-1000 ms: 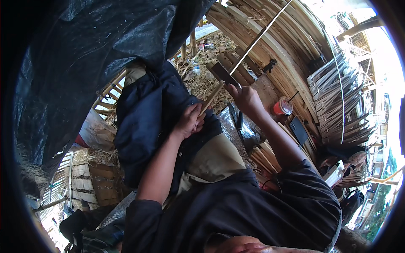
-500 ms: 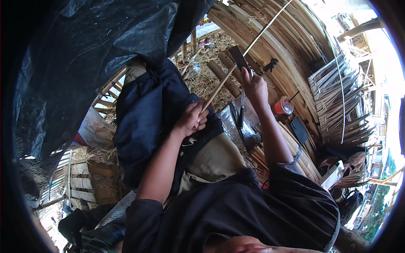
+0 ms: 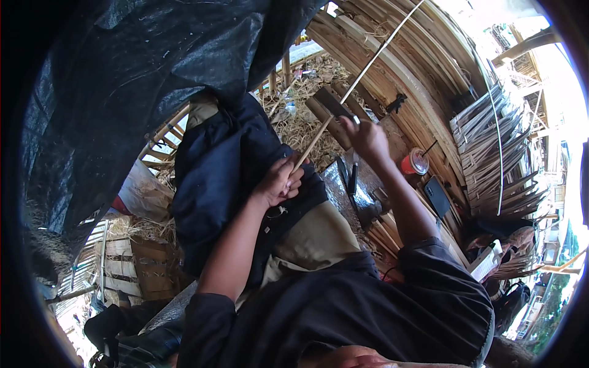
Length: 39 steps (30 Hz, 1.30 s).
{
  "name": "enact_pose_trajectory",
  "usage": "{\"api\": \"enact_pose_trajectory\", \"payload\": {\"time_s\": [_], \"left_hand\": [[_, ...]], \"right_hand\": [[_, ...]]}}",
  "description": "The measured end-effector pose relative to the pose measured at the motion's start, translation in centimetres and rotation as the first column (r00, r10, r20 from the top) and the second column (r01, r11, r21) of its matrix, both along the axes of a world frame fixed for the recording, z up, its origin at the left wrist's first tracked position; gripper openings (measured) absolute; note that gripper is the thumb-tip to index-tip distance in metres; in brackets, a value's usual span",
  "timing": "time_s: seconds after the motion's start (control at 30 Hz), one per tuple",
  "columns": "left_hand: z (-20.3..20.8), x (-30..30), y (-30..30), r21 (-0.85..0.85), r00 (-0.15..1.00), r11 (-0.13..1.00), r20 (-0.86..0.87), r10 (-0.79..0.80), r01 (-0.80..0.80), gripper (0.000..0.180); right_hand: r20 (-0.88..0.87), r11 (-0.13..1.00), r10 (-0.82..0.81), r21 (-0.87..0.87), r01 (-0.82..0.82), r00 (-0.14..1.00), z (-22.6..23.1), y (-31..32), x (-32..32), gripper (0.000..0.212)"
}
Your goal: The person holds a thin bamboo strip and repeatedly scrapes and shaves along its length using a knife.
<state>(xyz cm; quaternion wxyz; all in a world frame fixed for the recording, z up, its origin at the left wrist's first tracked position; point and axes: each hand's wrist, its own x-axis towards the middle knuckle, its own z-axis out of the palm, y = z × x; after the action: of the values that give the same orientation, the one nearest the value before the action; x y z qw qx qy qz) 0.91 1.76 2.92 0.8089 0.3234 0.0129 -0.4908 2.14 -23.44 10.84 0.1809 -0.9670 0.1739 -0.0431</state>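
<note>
My left hand (image 3: 280,182) is closed round the near end of a long thin wooden strip (image 3: 370,65), resting over the dark blue cloth (image 3: 208,172) on my lap. The strip slants up and to the right, across the stacked slats. My right hand (image 3: 369,141) grips a broad, dark-bladed knife (image 3: 334,104), and its blade lies against the strip a short way beyond my left hand. The knife's handle is mostly hidden in my fist. Below my right wrist, a second knife with a black handle (image 3: 353,179) lies by a shiny silvery sheet (image 3: 334,187).
Long wooden slats (image 3: 417,92) are stacked at the far right. Near them are a red cup with a straw (image 3: 415,162), a phone (image 3: 437,196) and bundled dry strips (image 3: 497,147). Shavings (image 3: 294,126) litter the ground ahead. A black tarp (image 3: 147,80) hangs at left.
My right hand and the knife have moved down and left along the strip, closer to my left hand. My left hand keeps its hold in about the same place.
</note>
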Motion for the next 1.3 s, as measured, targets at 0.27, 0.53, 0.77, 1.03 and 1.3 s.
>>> {"api": "enact_pose_trajectory", "payload": {"time_s": [0.27,0.53,0.77,1.03,1.3], "left_hand": [[3.9,2.4,0.7,-0.131,0.996,0.99,0.076,-0.045,0.055,0.023],[3.0,2.3,1.4,-0.099,0.995,0.995,0.097,0.031,-0.021,0.031],[3.4,2.2,1.7,-0.097,0.986,0.993,0.156,-0.056,0.072,0.032],[4.6,1.8,1.8,-0.004,0.974,1.0,0.224,-0.019,0.021,0.033],[3.9,1.9,2.0,-0.015,0.971,0.999,0.234,-0.041,0.046,0.03]], "right_hand": [[-0.036,0.689,0.172,0.719,-0.094,0.984,-1.5,1.2,-2.2,0.059],[0.02,0.581,-0.021,0.814,-0.004,1.0,-3.2,0.7,-9.1,0.047],[-0.181,0.983,0.037,0.184,-0.003,0.983,-9.5,0.0,-10.3,0.032],[-0.532,0.907,0.302,-0.095,-0.41,0.791,-11.2,1.5,-10.3,0.025],[0.079,0.791,0.484,0.385,-0.475,0.871,-1.0,8.2,-8.5,0.037]]}}
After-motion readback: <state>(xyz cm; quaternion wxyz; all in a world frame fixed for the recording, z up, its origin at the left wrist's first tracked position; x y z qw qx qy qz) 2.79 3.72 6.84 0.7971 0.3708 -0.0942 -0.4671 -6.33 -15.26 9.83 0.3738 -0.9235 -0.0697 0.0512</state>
